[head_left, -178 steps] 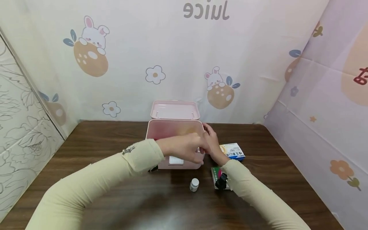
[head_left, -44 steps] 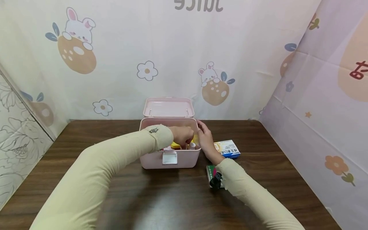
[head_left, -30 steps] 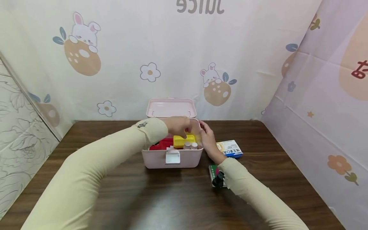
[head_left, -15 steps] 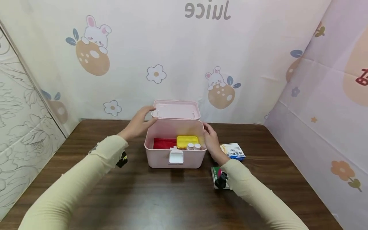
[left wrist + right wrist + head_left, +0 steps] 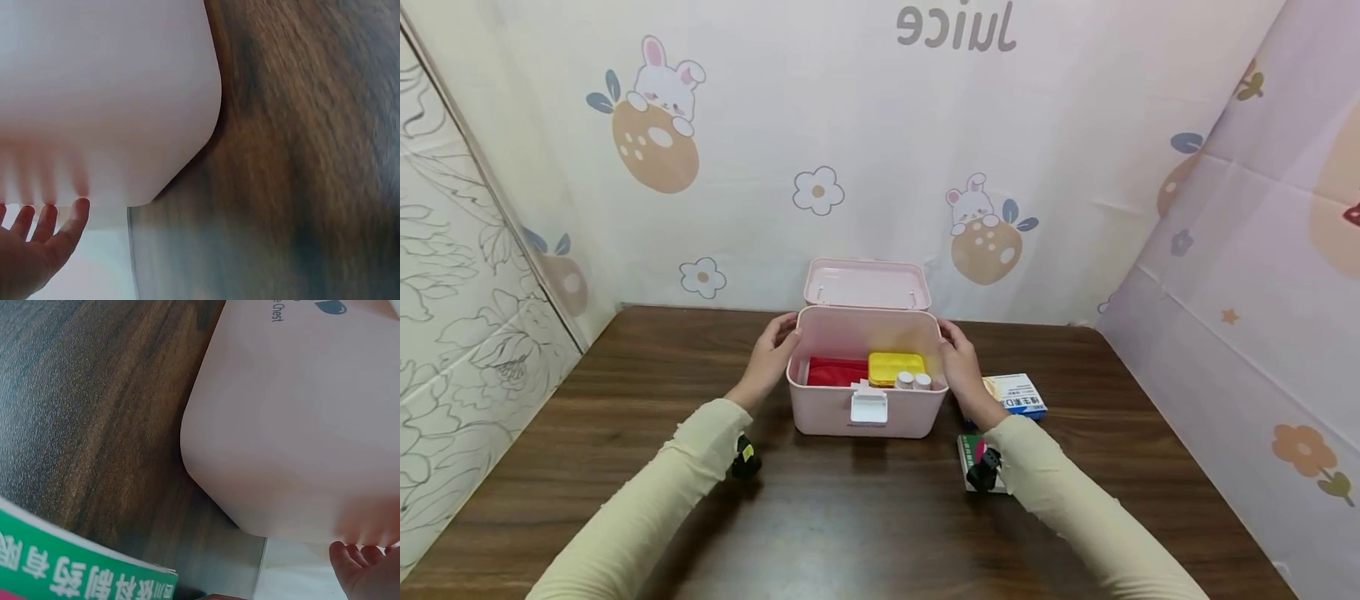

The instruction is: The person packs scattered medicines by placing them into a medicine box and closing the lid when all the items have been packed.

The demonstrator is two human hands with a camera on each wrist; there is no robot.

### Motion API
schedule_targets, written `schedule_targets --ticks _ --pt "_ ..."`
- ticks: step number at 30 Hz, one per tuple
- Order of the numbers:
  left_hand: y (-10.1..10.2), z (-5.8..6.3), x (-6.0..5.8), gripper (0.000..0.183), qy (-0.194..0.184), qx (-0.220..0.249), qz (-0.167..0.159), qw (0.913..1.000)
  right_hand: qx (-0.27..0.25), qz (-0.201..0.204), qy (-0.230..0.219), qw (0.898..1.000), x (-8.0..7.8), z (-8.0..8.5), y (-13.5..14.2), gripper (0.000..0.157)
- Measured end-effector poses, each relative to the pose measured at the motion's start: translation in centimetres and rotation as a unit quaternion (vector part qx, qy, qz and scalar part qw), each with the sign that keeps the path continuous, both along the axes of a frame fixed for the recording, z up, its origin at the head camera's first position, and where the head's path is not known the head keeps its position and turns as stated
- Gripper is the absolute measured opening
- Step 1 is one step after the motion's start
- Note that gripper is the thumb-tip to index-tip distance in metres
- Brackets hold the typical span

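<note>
A pink plastic medicine chest (image 5: 865,412) stands on the table with its lid (image 5: 868,285) tipped back. Inside are a red pouch (image 5: 837,372), a yellow case (image 5: 895,367) and two white-capped bottles (image 5: 913,381), side by side at the front right. My left hand (image 5: 769,358) rests on the chest's left side near the rim, and in the left wrist view its extended fingertips (image 5: 79,206) touch the pink wall. On the opposite side my right hand (image 5: 962,367) lies against the wall, fingers reaching toward the back corner. The white latch flap (image 5: 869,408) hangs at the front.
Right of the chest lies a white and blue medicine box (image 5: 1017,393), partly behind my right wrist. Nearer me, a green medicine box (image 5: 968,458) sits below the right wrist camera (image 5: 983,473). A printed curtain (image 5: 880,125) hangs behind the dark wooden table (image 5: 850,525).
The white bottle that stood on the table is gone from there, and two bottles now sit in the chest. My left hand has left the interior and moved to the chest's left side.
</note>
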State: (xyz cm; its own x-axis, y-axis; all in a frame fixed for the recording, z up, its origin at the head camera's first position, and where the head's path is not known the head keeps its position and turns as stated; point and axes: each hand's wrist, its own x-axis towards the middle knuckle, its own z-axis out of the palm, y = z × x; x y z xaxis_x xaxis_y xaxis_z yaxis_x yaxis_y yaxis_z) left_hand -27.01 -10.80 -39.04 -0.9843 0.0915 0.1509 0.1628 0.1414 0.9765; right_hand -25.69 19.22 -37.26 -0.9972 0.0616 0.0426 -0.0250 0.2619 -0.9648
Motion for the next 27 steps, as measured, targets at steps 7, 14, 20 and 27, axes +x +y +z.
schedule_targets --ticks 7,14,20,27 --pt "0.8 0.1 0.0 0.046 -0.001 0.024 -0.008 0.9997 0.022 0.009 0.014 1.000 -0.3 0.5 0.8 0.047" --pt "0.7 0.3 0.0 0.047 -0.016 0.023 -0.017 0.9995 0.108 0.062 -0.042 0.991 0.6 2.4 1.7 0.053" --pt "0.5 0.7 0.3 0.047 -0.031 0.009 -0.018 0.9993 0.242 0.102 -0.019 0.965 2.7 3.0 4.4 0.059" --pt "0.2 0.8 0.5 0.048 -0.034 0.020 -0.015 0.9991 0.374 0.125 0.066 0.916 6.3 1.7 8.4 0.055"
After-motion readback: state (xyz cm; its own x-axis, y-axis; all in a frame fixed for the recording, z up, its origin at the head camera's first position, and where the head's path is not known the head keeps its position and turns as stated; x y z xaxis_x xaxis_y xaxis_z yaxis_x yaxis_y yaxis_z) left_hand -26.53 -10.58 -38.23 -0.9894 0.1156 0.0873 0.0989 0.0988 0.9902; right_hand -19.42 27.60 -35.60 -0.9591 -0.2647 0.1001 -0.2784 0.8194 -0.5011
